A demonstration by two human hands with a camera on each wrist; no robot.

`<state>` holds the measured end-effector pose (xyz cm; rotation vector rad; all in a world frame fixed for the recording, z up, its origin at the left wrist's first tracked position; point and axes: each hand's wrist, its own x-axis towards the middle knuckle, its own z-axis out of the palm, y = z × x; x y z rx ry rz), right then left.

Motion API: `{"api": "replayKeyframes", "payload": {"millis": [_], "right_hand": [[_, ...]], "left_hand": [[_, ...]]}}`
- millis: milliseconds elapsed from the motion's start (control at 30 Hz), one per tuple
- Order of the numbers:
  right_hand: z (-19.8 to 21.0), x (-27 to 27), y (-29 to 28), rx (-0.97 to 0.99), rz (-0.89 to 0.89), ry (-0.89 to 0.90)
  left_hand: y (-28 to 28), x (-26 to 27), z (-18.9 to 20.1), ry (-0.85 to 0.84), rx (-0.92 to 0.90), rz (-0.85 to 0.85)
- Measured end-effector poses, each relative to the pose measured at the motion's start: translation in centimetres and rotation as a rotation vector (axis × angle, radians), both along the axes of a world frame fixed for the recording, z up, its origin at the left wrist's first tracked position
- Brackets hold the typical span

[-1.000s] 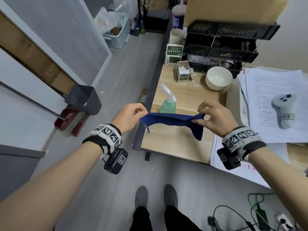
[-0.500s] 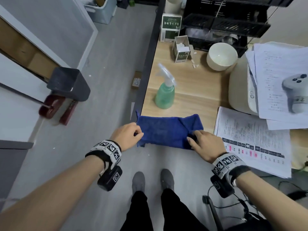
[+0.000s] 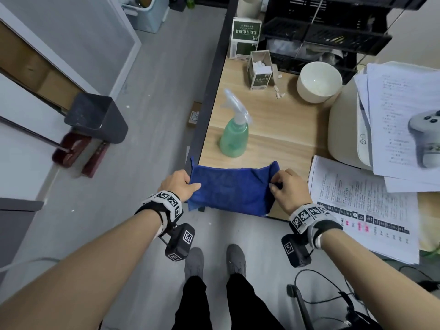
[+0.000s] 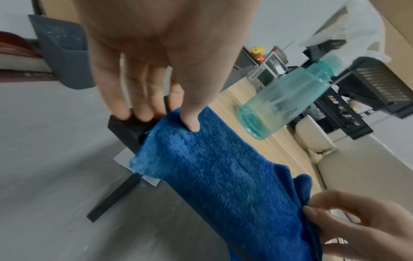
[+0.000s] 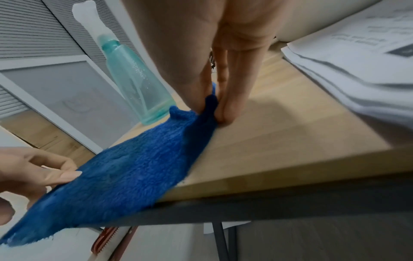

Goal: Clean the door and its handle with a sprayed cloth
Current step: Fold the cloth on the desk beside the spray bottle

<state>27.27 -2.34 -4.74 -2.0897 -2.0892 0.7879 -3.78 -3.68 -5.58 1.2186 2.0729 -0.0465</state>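
A blue cloth (image 3: 231,189) lies spread along the near edge of the wooden table (image 3: 281,129), its front part hanging over the edge. My left hand (image 3: 191,184) pinches its left end, thumb on top (image 4: 190,121) and fingers underneath. My right hand (image 3: 276,184) pinches the right end between thumb and fingers (image 5: 225,113), lifting that corner slightly. A green spray bottle (image 3: 234,134) with a white trigger head stands upright just behind the cloth, apart from both hands. A grey glazed panel (image 3: 71,36), perhaps the door, stands at the far left; I see no handle clearly.
Printed papers (image 3: 362,206) lie right of the cloth beside a beige device (image 3: 345,129) carrying more sheets and a white controller (image 3: 426,136). A white bowl (image 3: 319,82), small boxes (image 3: 259,70) and a black rack (image 3: 333,32) stand at the back. A dark bin (image 3: 97,117) is on the floor at left.
The cloth, held stretched in the air a second ago, has come down onto the table's near edge. My right hand has shifted from resting on it to pinching its right corner.
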Motion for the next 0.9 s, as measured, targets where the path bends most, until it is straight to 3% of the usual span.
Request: {"api": "replayKeyframes", "payload": {"millis": [233, 367, 467, 600, 700, 800, 900], "right_hand": [[1.6, 0.5, 0.8, 0.180, -0.213, 0.371], [1.4, 2.5, -0.4, 0.058, -0.354, 0.310], [0.1, 3.4, -1.2, -0.035, -0.209, 0.147], [0.0, 1.4, -1.3, 0.166, 0.057, 0.271], [-0.4, -1.2, -1.3, 0.116, 0.336, 0.257], [-1.4, -2.4, -1.3, 0.006, 0.401, 0.080], [-1.7, -2.5, -1.0, 0.009, 0.403, 0.069]], "left_hand": [[-0.1, -0.5, 0.4, -0.209, 0.113, 0.265], [-0.1, -2.0, 1.1, -0.324, 0.208, 0.413], [-0.3, -2.2, 1.3, -0.319, 0.257, 0.426], [-0.7, -2.1, 1.4, -0.325, 0.309, 0.397], [-1.3, -2.3, 1.1, -0.377, 0.314, 0.391], [-1.8, -2.5, 1.3, -0.391, 0.345, 0.386], [-1.9, -2.5, 2.1, -0.408, 0.371, 0.394]]}}
